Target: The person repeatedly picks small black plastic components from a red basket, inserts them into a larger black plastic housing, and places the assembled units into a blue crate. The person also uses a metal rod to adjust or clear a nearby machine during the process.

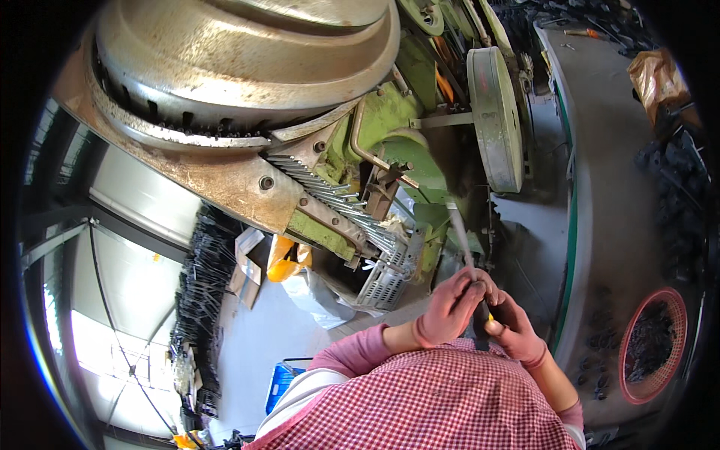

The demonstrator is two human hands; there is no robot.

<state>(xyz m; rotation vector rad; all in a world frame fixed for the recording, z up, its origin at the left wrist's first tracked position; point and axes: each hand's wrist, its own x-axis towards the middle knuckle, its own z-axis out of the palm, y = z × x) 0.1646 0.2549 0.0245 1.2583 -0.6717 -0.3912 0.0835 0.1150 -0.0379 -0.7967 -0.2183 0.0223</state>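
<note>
Close in front of my checked apron, both hands are closed around one long, slim tool. Its narrow grey metal blade (460, 232) points away from me toward the green machine (427, 169), and its exact kind is unclear. My left hand (448, 309) grips it where the blade meets the handle. Below and to the right, my right hand (517, 330) wraps the dark handle, whose yellow part (490, 319) shows between the hands. Fingers hide much of the handle. To the left, several long metal pins (337, 199) hang in a row along the machine's sloping rail.
A large worn metal drum (240, 67) fills the upper left, and a wheel (495, 120) stands right of it. A grey crate (386, 277) sits below the rail. On the right, a bench (611, 187) carries a red basket (624, 360) of dark parts. A blue container (281, 386) stands lower left.
</note>
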